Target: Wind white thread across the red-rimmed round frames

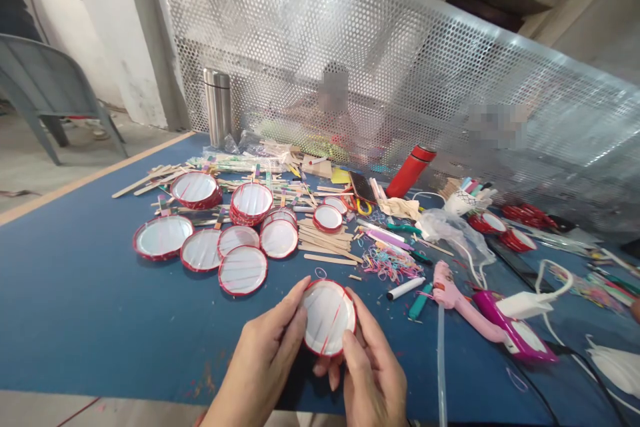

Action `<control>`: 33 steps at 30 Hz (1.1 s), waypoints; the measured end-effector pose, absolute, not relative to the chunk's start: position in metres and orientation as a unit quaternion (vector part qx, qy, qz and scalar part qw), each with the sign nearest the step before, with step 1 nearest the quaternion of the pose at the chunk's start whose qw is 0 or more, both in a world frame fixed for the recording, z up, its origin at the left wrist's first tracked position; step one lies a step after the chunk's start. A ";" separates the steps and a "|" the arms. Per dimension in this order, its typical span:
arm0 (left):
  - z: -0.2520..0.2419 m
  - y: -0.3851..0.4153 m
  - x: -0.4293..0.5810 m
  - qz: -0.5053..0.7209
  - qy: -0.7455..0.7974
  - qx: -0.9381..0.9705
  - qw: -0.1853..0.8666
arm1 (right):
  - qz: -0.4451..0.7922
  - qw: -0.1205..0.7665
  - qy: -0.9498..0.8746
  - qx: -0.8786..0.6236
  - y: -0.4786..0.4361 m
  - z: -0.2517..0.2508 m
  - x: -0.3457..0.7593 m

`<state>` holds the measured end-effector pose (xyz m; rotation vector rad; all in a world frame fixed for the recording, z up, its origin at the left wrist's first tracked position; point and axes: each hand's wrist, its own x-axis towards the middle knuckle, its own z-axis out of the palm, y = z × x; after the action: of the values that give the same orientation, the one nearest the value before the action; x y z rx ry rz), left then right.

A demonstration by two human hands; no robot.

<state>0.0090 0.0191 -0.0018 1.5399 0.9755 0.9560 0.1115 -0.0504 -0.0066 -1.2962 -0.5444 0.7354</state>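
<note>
Between my two hands, above the table's near edge, is a small round white disc [320,320] with a red rim and a red line across its face. My left hand [270,340] grips the disc's left edge. On its right edge, my right hand [370,360] presses with the thumb on the face and fingers around the back. Just beyond lie similar red-rimmed discs, among them a near one [243,271], a larger one [163,237] and a stack [251,203]. Flat wooden sticks [325,240] are heaped beside them.
To the right lie a pink glue gun [465,310], a purple device [525,333] with cables, a white marker [406,288] and colourful rubber bands [390,260]. A red bottle [411,171] and a steel flask [217,107] stand before a perforated metal screen [300,27]. People show blurrily behind it.
</note>
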 end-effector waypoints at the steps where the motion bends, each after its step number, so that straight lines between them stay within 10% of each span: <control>1: -0.003 0.020 0.008 0.387 0.399 0.647 0.522 | 0.329 0.705 -0.243 -0.579 -0.050 -0.007 0.111; 10: 0.001 0.018 0.009 0.325 0.288 0.623 0.651 | 0.265 0.709 -0.230 -0.612 -0.048 -0.003 0.116; 33: -0.007 0.014 0.006 0.450 0.291 0.794 0.286 | 0.292 0.719 -0.204 -0.596 -0.050 -0.010 0.119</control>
<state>0.0064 0.0140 -0.0072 2.1228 0.7772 1.2033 0.1189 -0.0499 -0.0097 -1.3189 -0.4504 0.6467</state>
